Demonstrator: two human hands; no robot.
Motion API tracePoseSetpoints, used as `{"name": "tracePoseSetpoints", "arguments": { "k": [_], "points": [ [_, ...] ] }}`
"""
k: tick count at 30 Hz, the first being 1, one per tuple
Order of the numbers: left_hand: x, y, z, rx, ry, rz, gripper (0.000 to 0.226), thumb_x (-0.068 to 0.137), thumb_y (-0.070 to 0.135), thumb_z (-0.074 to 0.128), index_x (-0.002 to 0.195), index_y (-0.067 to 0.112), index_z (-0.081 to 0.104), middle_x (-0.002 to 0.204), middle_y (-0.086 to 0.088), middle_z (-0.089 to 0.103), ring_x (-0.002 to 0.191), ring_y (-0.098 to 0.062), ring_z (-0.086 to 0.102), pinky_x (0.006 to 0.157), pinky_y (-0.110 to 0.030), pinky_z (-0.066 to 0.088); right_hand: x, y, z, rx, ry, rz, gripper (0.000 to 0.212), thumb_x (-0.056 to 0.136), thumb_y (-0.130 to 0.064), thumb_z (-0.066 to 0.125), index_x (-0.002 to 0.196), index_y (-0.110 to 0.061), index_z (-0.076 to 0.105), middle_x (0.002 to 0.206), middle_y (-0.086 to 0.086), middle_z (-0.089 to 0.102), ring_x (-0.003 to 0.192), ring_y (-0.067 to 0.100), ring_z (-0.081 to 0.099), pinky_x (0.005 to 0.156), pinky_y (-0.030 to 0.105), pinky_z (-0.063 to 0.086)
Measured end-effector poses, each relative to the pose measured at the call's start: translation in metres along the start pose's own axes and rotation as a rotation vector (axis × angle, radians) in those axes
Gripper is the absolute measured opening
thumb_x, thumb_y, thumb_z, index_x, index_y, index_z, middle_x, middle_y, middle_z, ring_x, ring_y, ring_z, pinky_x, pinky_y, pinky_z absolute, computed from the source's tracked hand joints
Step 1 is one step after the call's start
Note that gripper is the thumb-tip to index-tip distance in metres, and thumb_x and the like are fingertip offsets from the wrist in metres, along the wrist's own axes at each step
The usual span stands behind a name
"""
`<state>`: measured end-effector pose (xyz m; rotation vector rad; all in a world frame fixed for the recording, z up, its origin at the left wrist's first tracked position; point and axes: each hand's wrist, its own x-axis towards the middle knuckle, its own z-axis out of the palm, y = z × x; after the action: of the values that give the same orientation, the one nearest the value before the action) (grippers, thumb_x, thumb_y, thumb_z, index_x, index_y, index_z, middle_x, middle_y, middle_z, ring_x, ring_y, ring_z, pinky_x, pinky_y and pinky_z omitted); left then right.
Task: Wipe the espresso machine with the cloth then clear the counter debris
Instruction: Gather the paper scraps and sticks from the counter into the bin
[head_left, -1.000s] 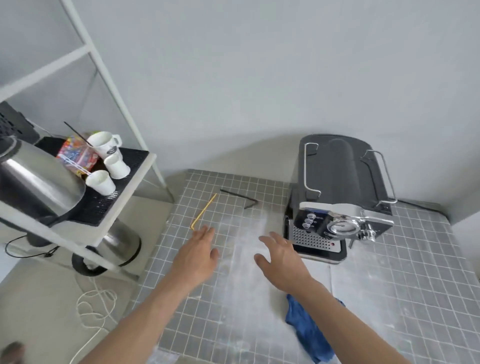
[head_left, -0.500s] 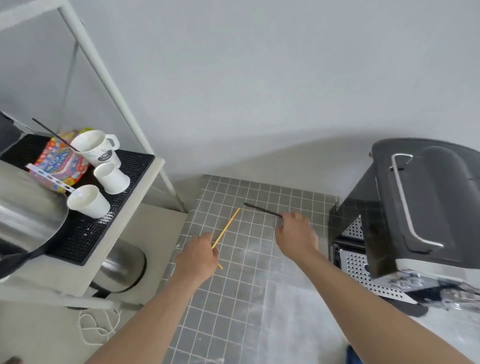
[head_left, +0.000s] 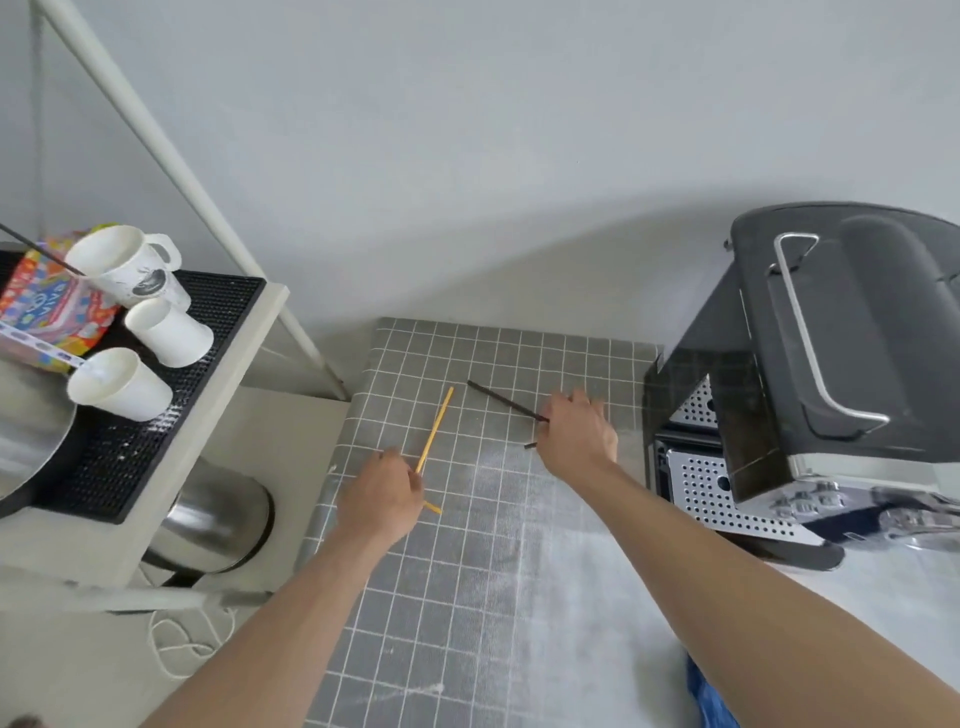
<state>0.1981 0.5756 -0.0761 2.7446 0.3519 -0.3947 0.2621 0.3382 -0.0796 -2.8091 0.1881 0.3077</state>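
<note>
Both hands barely shifted: left hand (head_left: 382, 499) pinches the thin yellow stick (head_left: 435, 428), right hand (head_left: 574, 434) grips the dark stick (head_left: 501, 399) on the dusty tiled counter (head_left: 467, 597); blue cloth (head_left: 709, 699) mostly cut off.

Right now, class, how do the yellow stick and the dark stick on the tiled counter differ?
The yellow stick is pale orange-yellow and lies at the left hand; the dark stick is near black and lies at the right hand. The yellow stick runs steeply up-right; the dark stick slants down-right. Both are thin, straight, and lie on the counter.
</note>
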Motion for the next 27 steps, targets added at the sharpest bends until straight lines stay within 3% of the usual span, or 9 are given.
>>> {"name": "tracePoseSetpoints", "arguments": {
  "k": [4,7,13,22,27],
  "points": [
    [-0.019,0.003,-0.001,-0.047,0.045,-0.014,0.023,0.100,0.030,0.057,0.085,0.017,0.068,0.078,0.000,0.068,0.070,-0.023,0.065,0.067,-0.038,0.056,-0.021,0.006,-0.003,0.077,0.028,-0.047,0.014,0.100,-0.023,0.055,0.109,-0.021,0.064,0.113,0.002,0.060,0.111,0.024,0.054,0.079,0.043,0.057],
    [-0.041,0.007,0.000,-0.101,0.056,-0.037,0.016,0.098,0.036,0.057,0.092,0.023,0.065,0.081,0.005,0.068,0.076,-0.022,0.066,0.073,-0.040,0.058,-0.048,0.019,-0.006,0.124,0.043,-0.066,0.014,0.099,-0.024,0.056,0.109,-0.022,0.064,0.111,0.000,0.059,0.108,0.021,0.055,0.079,0.040,0.056],
    [-0.091,0.029,0.003,-0.129,0.050,-0.037,0.014,0.095,0.041,0.057,0.092,0.029,0.063,0.072,0.009,0.068,0.073,-0.020,0.066,0.070,-0.037,0.055,-0.109,0.050,-0.019,0.184,0.078,-0.084,0.013,0.097,-0.022,0.055,0.105,-0.019,0.064,0.106,0.000,0.060,0.103,0.023,0.055,0.069,0.035,0.046],
    [-0.245,0.108,0.018,-0.130,0.050,0.032,0.012,0.086,0.041,0.064,0.086,0.030,0.063,0.080,0.011,0.069,0.081,-0.023,0.066,0.069,-0.032,0.049,-0.261,0.156,-0.063,0.294,0.162,-0.046,0.014,0.094,-0.022,0.055,0.103,-0.020,0.064,0.106,-0.002,0.059,0.101,0.023,0.054,0.068,0.036,0.048],
    [-0.353,0.166,0.050,-0.179,0.039,0.147,0.013,0.083,0.040,0.067,0.081,0.028,0.061,0.074,0.014,0.068,0.073,-0.020,0.063,0.062,-0.031,0.043,-0.364,0.248,-0.087,0.358,0.268,0.058,0.014,0.093,-0.025,0.055,0.101,-0.023,0.066,0.098,-0.005,0.059,0.093,0.020,0.057,0.069,0.036,0.052]
  ]
}}
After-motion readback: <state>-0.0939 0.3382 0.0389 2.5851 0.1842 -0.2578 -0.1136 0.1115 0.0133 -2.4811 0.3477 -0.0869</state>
